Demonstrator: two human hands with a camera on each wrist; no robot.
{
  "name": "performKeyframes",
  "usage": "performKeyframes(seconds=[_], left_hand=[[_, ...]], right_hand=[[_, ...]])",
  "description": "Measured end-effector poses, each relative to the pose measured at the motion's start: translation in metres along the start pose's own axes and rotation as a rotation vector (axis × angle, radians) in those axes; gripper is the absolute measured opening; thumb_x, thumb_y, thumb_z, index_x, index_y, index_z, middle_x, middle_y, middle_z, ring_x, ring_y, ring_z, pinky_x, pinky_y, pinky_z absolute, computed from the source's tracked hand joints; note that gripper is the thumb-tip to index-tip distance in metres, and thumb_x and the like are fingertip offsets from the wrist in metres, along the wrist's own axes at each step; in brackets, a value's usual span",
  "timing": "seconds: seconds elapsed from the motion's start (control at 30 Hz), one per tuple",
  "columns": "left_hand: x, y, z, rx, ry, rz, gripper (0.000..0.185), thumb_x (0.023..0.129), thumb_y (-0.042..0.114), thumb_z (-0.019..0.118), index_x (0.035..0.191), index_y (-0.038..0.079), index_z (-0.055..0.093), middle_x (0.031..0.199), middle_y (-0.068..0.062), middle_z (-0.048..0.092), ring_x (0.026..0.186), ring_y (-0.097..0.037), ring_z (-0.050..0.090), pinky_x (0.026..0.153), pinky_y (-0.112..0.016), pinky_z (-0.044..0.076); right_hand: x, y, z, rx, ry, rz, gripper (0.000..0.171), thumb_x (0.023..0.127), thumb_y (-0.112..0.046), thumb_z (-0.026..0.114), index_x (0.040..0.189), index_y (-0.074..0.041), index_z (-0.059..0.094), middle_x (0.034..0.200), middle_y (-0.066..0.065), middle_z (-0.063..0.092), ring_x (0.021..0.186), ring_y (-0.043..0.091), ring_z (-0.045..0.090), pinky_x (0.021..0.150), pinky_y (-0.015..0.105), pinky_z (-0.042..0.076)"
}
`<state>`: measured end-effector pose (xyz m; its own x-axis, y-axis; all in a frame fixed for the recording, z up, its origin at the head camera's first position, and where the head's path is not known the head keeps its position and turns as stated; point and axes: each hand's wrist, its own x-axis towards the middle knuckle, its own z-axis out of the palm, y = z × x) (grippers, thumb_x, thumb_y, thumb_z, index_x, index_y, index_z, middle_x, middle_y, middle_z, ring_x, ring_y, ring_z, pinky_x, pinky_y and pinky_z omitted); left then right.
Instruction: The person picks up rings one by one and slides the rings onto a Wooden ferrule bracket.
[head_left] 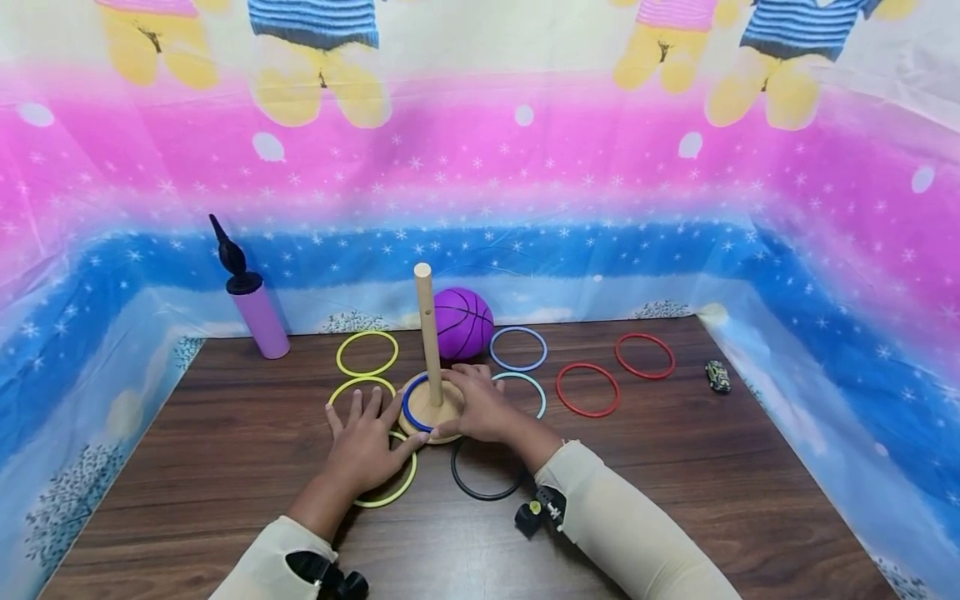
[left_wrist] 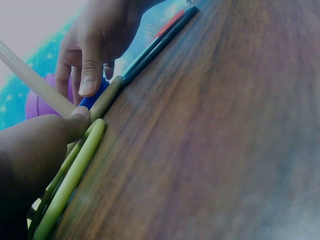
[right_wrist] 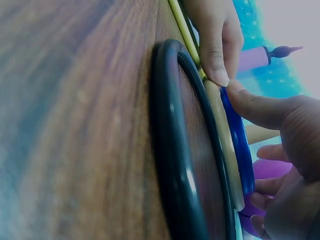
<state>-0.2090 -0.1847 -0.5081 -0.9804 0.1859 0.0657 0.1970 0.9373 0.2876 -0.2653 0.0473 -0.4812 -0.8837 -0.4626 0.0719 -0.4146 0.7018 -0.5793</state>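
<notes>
"Head view?"
"I have the blue ring point(head_left: 406, 407) around the pole point(head_left: 429, 333), seven o'clock; right hand point(head_left: 486, 404), at the pole's three, grips the ring; left hand point(head_left: 363, 446), at eight, fingers spread."
"Left wrist?"
"Ring at ten o'clock."
"Right wrist?"
"Just past three, right thumb point(right_wrist: 260, 107) against its rim."

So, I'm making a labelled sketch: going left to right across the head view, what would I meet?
Purple pump, farthest yellow ring, wooden post, purple ball, light-blue ring, nearer red ring, farther red ring, toy car.
</notes>
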Motion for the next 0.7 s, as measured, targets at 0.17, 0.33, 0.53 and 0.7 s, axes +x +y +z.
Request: performKeyframes(seconds=[0.17,0.33,0.53,0.7], left_hand=[[0.0004,-0.0005,0.0012,0.007,-0.004,-0.002,0.09,0.103,0.074,0.056,0.172,0.019,0.038,0.176,-0.03,0.031,0.164,-0.062,0.015,0.122,-0.091,-0.001],[-0.0001,-0.0009,0.0016,0.008,-0.002,-0.001,0.09,0.103,0.074,0.056,0.172,0.018,0.038,0.176,-0.03,0.031,0.165,-0.061,0.015,0.121,-0.091,-0.001],[-0.0002,-0.0006,0.0007,0.008,0.011,0.005,0.089,0.103,0.073,0.057,0.172,0.018,0.039,0.175,-0.03,0.032,0.164,-0.061,0.016,0.121,-0.091,0.0],[-0.0003,-0.0003,0.0014,0.008,0.008,0.003,0.091,0.103,0.075,0.055,0.172,0.018,0.039,0.176,-0.03,0.032,0.164,-0.061,0.016,0.121,-0.091,0.0]], right_hand=[[-0.0012,0.0003,-0.002,-0.007,-0.019,0.001,0.096,0.08,-0.041,0.1,0.162,-0.02,0.055,0.168,0.014,0.05,0.155,0.04,0.039,0.119,0.075,0.029],[-0.0016,-0.0002,-0.0036,-0.008,-0.031,-0.002,0.094,0.083,-0.042,0.098,0.163,-0.019,0.053,0.168,0.012,0.051,0.155,0.038,0.04,0.119,0.075,0.029],[-0.0006,0.0004,-0.0045,-0.009,-0.029,-0.009,0.093,0.084,-0.04,0.097,0.162,-0.018,0.053,0.168,0.013,0.051,0.154,0.038,0.041,0.118,0.074,0.03],[-0.0009,0.001,-0.0048,-0.006,-0.039,-0.012,0.092,0.085,-0.041,0.096,0.163,-0.02,0.053,0.168,0.012,0.051,0.152,0.037,0.041,0.118,0.074,0.03]])
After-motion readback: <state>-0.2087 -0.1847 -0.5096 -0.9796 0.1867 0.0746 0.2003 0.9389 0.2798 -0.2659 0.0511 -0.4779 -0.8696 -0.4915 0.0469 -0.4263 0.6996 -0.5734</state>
